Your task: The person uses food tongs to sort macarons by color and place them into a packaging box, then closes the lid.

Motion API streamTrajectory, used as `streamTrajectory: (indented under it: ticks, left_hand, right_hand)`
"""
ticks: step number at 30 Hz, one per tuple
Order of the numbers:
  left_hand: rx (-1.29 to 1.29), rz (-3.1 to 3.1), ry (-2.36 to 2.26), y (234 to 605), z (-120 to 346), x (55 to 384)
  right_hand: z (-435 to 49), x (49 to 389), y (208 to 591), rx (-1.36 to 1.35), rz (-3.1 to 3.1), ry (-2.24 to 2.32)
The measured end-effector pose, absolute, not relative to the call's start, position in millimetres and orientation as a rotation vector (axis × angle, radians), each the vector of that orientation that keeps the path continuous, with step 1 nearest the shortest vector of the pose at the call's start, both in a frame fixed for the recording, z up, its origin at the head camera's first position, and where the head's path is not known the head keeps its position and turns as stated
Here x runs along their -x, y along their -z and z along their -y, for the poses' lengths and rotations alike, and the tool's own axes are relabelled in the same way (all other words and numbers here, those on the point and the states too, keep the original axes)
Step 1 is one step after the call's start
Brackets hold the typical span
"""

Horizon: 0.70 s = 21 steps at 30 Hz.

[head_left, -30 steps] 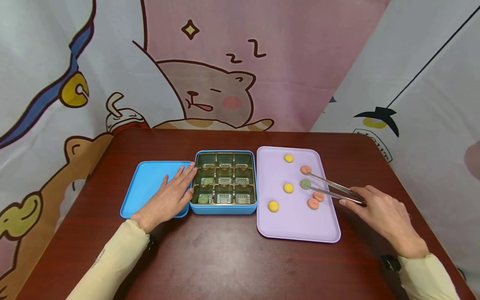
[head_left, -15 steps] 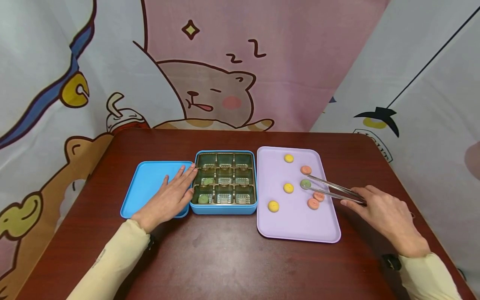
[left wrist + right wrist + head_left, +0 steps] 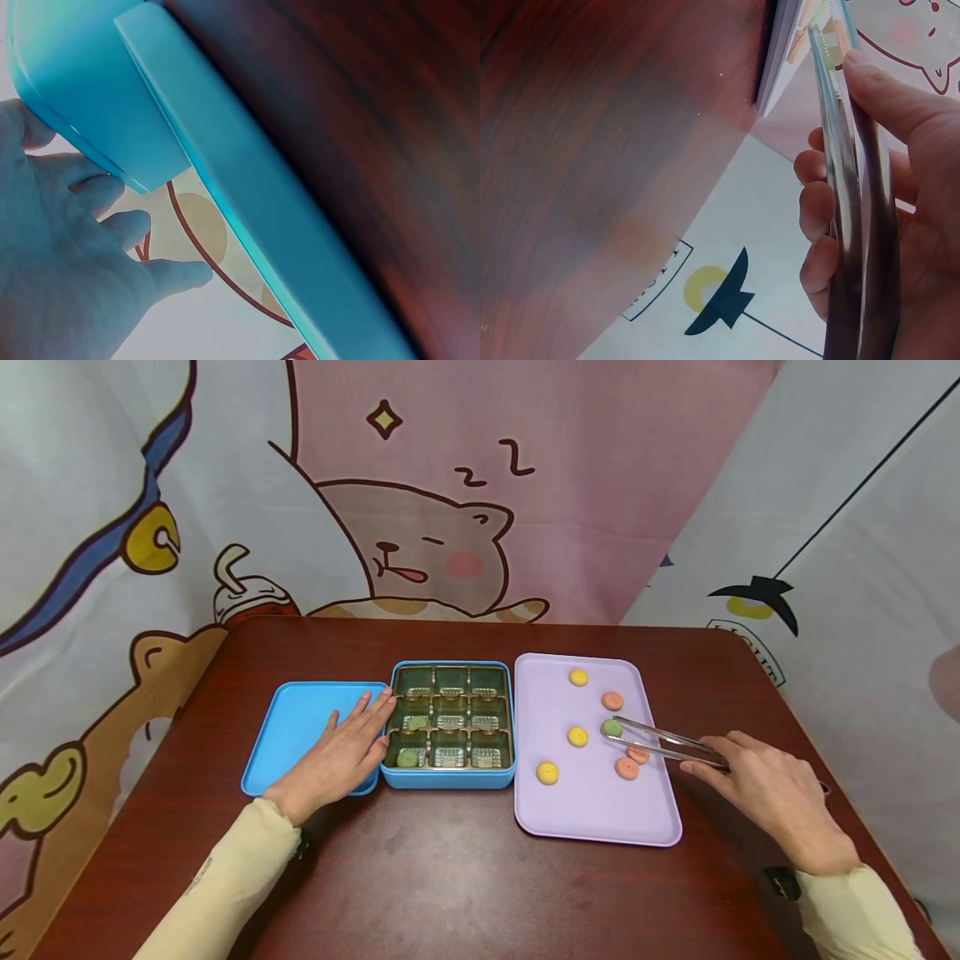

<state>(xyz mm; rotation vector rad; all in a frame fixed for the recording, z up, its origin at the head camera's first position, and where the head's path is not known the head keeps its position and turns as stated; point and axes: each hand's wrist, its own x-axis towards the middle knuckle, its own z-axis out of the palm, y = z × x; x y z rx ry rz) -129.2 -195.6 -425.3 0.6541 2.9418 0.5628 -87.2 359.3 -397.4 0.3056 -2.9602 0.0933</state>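
My right hand (image 3: 772, 797) grips metal tongs (image 3: 667, 743), seen close up in the right wrist view with fingers wrapped along both arms. The tips of the tongs stand on either side of a green round piece (image 3: 612, 728) on the lilac tray (image 3: 600, 814). My left hand (image 3: 330, 760) lies over the blue lid (image 3: 300, 710), its straight fingers reaching the left rim of the blue box (image 3: 448, 779). That box has a gold insert with several compartments. Green pieces sit in its front-left compartment (image 3: 407, 758) and in the one behind it.
Yellow pieces (image 3: 547, 772) and orange pieces (image 3: 627, 767) are spread over the tray, two orange ones just in front of the tongs. The tray stands right beside the box. A cartoon-printed curtain (image 3: 600, 485) hangs behind the brown table (image 3: 450, 877).
The tips of the tongs have drawn closer together around the green piece, the far tip moving from the orange piece to the green one. My left hand has stayed in place.
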Motion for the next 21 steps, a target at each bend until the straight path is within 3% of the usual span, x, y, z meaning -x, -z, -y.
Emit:
streamTrajectory:
  ticks: [21]
  left_hand:
    - [-0.668,-2.936,-0.561,425.8,196.2,130.9]
  right_hand:
    - [-359.3,85.4,396.8,-0.374,2.896,-0.052]
